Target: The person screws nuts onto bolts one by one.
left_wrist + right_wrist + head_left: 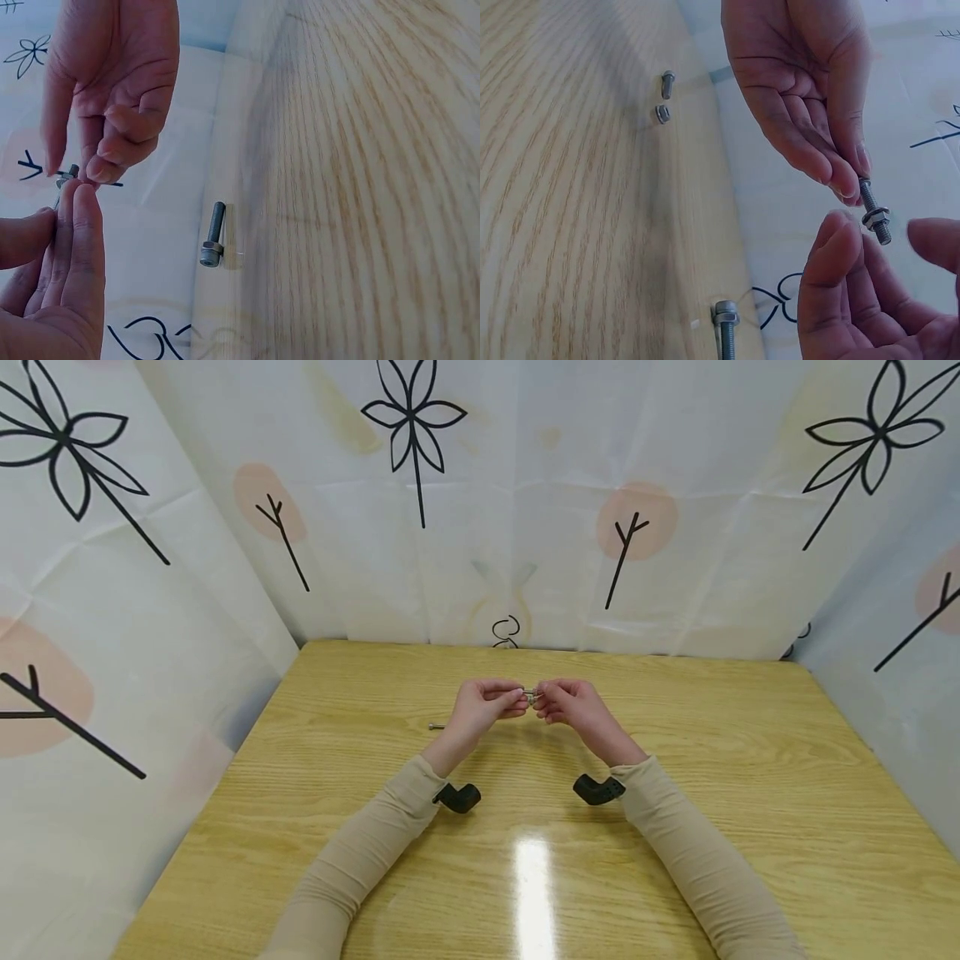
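Observation:
Over the far part of the table, my left hand (486, 703) pinches the head end of a metal bolt (867, 195) between thumb and fingers. A nut (877, 220) with a washer against it sits partway along the thread, whose free end points toward my right hand (576, 706). In the right wrist view, the right hand's fingertips are close beside the nut, while its thumb (934, 238) stands apart from the bolt. Whether those fingertips touch the nut, I cannot tell. The bolt's head is mostly hidden by the left fingers.
On the wooden table (360, 693) lies another bolt (437, 727), left of my left wrist. A bolt with a nut near its head (213, 234) shows in the left wrist view. The right wrist view shows a short bolt (667, 85) beside a nut-like piece (662, 114). Patterned curtains (525, 527) border the table.

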Available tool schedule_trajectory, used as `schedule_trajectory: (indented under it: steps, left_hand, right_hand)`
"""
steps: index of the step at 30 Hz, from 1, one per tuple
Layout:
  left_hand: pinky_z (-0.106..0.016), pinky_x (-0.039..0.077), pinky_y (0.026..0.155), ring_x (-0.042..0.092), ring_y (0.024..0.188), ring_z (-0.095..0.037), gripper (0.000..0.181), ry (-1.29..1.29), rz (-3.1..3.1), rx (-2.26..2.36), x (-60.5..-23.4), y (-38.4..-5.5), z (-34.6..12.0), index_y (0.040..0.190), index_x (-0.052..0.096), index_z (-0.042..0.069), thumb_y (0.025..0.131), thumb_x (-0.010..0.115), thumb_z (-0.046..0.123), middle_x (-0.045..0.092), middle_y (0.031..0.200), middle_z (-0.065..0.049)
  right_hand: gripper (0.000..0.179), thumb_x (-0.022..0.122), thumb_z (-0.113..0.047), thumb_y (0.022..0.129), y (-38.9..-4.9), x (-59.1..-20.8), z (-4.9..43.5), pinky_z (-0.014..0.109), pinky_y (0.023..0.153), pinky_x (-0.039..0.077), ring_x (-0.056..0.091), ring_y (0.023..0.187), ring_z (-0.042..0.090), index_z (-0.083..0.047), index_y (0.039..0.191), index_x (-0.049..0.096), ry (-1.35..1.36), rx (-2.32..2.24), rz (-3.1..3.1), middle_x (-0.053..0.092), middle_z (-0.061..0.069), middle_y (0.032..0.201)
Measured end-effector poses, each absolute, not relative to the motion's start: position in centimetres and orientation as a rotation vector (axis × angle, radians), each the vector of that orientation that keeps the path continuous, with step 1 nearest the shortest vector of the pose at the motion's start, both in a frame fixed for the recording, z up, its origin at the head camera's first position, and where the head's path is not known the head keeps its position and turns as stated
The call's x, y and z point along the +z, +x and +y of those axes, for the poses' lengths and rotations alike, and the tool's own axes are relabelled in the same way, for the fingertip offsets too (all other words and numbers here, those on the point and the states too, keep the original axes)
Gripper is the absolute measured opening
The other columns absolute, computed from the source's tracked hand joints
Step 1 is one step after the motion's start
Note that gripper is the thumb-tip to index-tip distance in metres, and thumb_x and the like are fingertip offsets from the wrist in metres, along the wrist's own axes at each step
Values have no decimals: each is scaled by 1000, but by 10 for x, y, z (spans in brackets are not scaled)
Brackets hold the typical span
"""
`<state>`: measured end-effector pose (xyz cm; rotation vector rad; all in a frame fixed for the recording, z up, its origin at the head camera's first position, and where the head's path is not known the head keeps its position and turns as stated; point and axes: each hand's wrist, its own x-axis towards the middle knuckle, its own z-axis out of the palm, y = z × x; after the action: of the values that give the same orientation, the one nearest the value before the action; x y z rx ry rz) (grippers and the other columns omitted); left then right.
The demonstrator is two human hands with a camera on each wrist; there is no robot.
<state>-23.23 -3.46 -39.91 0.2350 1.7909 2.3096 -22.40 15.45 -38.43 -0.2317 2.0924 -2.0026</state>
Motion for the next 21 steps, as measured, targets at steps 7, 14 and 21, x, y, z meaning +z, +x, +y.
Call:
schedule_trajectory:
  steps: [7,14,21]
  left_hand:
    - [-47,56,87,71,79,-22,27,212,1786,2328,-398,-231,-35,114,60,-17,92,62,-1,67,98,-27]
    - [-46,56,87,70,84,-25,29,239,1781,2301,-399,-234,-35,115,59,-17,92,62,0,66,100,-28]
    - [-45,56,88,71,83,-22,28,209,1783,2315,-394,-232,-34,115,61,-14,92,63,2,68,99,-25]
  right_hand:
    - [30,56,-6,98,-222,-383,154,51,95,49,64,89,18,11,122,52,-294,-2063,2030,61,25,108]
    - [38,53,-22,101,-225,-385,154,34,77,58,63,77,14,14,114,55,-240,-1974,2099,65,10,90]
    - [32,55,-11,99,-224,-385,153,48,93,52,65,91,21,12,121,52,-283,-2078,2023,66,13,99]
